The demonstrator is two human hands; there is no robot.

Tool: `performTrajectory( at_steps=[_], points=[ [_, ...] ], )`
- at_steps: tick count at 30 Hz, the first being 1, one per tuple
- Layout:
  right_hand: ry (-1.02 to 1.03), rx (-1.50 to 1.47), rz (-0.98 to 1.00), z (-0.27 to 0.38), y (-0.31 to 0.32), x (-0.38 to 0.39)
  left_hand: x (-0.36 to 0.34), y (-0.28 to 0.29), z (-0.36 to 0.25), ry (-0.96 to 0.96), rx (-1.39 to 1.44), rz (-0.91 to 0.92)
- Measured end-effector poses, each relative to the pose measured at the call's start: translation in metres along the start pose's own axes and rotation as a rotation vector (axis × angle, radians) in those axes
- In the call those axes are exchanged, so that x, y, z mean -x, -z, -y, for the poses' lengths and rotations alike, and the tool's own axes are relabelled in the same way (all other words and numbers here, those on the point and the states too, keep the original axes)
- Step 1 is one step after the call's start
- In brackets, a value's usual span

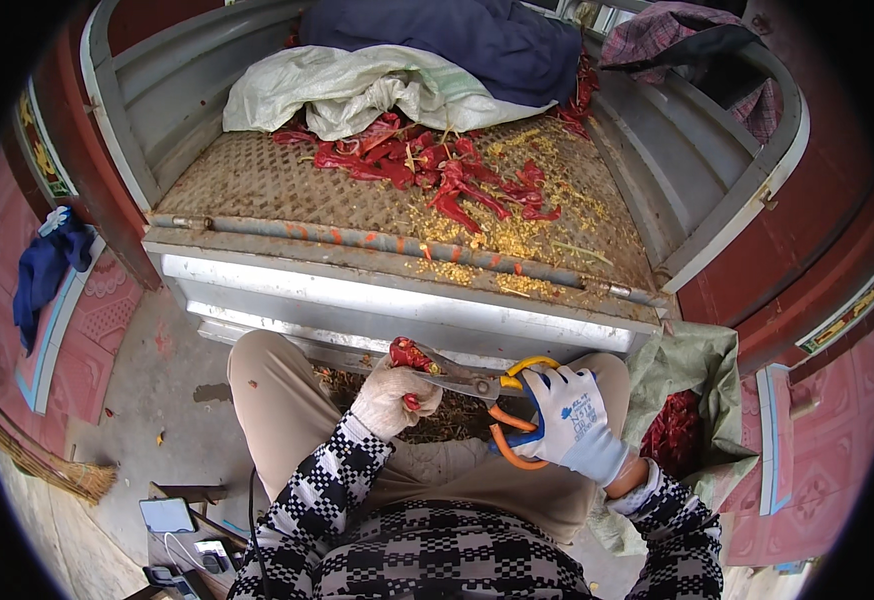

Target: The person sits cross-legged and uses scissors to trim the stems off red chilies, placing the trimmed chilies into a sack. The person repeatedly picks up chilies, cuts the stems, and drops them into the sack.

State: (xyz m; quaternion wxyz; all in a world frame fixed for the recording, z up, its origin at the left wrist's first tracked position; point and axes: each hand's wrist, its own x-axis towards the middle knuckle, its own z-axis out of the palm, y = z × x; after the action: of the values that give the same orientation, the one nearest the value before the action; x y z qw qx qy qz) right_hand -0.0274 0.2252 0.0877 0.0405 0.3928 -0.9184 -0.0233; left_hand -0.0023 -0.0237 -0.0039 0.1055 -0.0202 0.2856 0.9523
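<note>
A: Layout?
B: Cargo bed ahead of you, rusty floor. Green sack on your right, stored peppers inside. Loose peppers on the bed (yellow seeds scattered nearby).
A: Hands?
B: Scissors in your gloved right hand, fingers wrapped, handles apart. Your gloved left hand is closed around a red pepper.
A: Pepper's where?
B: Poking from your left fist, by the scissors' blades. Contact: can't tell.

To your left and right, you have pink patterned tiles beside dark red panels. At your left spreads a grey floor with a dark stain and a straw broom.
</note>
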Motion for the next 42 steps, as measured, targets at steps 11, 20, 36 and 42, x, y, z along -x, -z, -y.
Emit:
performTrajectory(
  at_steps=[11,20,36,42],
  points=[
    [0.012,0.006,0.173,-0.011,-0.006,-0.006,0.000,0.005,0.002,0.017,-0.007,0.033],
    [-0.021,0.002,0.269,-0.012,-0.021,-0.004,0.001,0.000,0.008,0.015,-0.077,0.029],
    [-0.122,-0.617,0.226,0.008,-0.037,0.023,0.001,0.005,0.016,0.023,0.098,0.064],
    [-0.081,-1.094,0.249,0.005,-0.037,0.026,0.003,-0.009,0.012,-0.026,-0.075,0.000]
  ],
)
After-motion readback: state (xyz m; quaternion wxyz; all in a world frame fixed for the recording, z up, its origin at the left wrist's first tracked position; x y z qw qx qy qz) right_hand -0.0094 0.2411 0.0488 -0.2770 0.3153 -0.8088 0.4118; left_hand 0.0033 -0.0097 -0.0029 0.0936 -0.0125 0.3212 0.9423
